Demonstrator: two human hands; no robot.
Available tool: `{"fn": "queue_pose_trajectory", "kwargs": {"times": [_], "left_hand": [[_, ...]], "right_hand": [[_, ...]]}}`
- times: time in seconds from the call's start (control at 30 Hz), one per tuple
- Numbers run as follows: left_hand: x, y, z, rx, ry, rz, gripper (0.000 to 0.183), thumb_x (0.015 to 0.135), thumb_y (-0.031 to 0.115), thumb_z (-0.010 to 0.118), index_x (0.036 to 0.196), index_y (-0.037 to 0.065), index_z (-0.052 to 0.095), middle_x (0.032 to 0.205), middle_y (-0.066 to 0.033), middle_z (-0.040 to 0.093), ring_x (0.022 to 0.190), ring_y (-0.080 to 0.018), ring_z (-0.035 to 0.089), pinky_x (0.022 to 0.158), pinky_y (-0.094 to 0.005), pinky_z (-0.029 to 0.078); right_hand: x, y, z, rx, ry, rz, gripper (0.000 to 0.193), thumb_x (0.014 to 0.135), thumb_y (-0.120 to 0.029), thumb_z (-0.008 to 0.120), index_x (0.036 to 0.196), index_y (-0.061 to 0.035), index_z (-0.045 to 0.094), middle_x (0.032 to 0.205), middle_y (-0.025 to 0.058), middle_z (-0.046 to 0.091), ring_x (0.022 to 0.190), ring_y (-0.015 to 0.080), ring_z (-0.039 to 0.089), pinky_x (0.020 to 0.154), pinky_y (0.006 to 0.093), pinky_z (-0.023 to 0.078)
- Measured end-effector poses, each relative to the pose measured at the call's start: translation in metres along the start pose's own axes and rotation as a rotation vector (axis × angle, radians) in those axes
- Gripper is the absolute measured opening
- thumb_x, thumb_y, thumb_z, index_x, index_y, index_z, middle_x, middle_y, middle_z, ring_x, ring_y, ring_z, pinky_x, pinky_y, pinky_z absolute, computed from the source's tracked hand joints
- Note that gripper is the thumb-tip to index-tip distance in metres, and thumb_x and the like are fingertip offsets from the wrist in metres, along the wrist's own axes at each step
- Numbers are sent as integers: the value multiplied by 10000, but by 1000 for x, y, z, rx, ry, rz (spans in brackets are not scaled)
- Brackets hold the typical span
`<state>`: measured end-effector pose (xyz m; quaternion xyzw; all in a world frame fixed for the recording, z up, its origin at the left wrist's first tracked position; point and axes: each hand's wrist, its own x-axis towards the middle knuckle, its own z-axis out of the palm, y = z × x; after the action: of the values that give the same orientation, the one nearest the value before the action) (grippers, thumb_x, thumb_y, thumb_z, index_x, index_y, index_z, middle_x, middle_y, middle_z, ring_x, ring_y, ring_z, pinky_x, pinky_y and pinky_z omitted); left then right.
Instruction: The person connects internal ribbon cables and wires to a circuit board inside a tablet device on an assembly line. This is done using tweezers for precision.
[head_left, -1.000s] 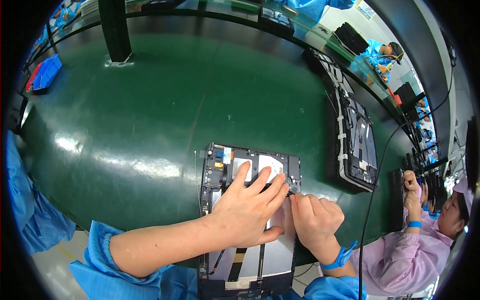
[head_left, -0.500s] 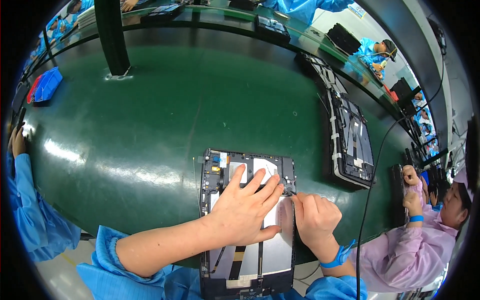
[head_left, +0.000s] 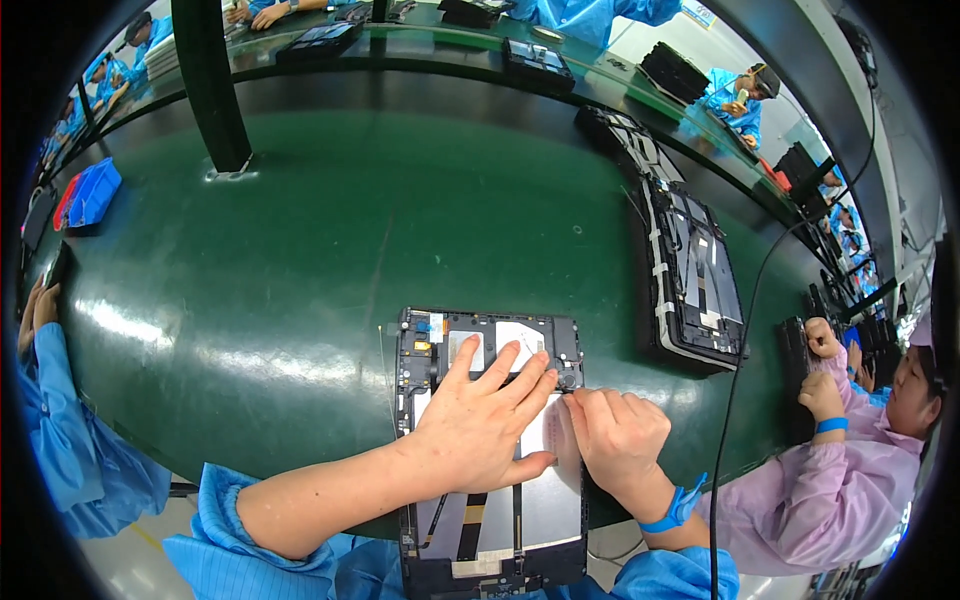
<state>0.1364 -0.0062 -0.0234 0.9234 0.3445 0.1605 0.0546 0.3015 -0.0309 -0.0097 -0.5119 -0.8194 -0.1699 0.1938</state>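
An opened tablet [head_left: 550,490] lies at the near edge of the green table [head_left: 290,230], its insides bare: black frame, dull silver panels [head_left: 556,520], dark strips [head_left: 519,522], one crossed by a gold band [head_left: 474,514], and a small yellow patch [head_left: 421,347] near the upper left corner. The left hand [head_left: 480,425] rests across it, fingers spread, grasping nothing. The right hand [head_left: 622,435] is clenched at its right edge; whether its fingertips pinch anything, I cannot tell.
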Motion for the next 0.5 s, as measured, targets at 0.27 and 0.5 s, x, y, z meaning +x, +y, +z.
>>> {"fn": "queue_pose_trajectory", "kwargs": {"times": [0.27, 0.5], "left_hand": [[-2, -1, 1, -14, 9, 1, 656, 699, 506, 440, 1124, 7, 434, 1170, -136, 418, 1077, -295, 370, 888, -517, 222], [1, -1, -2, -31, 6, -7, 648, 674, 494, 471, 1107, 12, 448, 1155, -136, 427, 1063, -294, 383, 878, -519, 240]], "right_hand": [[0, -1, 1, -29, -3, -5, 110, 609, -110, 637, 638, -93, 532, 530, 12, 483, 415, 165, 439, 386, 279, 329], [5, 0, 1, -111, -37, -68, 63, 600, -140, 557, 623, -135, 499, 508, -30, 387, 416, 106, 384, 362, 238, 275]]}}
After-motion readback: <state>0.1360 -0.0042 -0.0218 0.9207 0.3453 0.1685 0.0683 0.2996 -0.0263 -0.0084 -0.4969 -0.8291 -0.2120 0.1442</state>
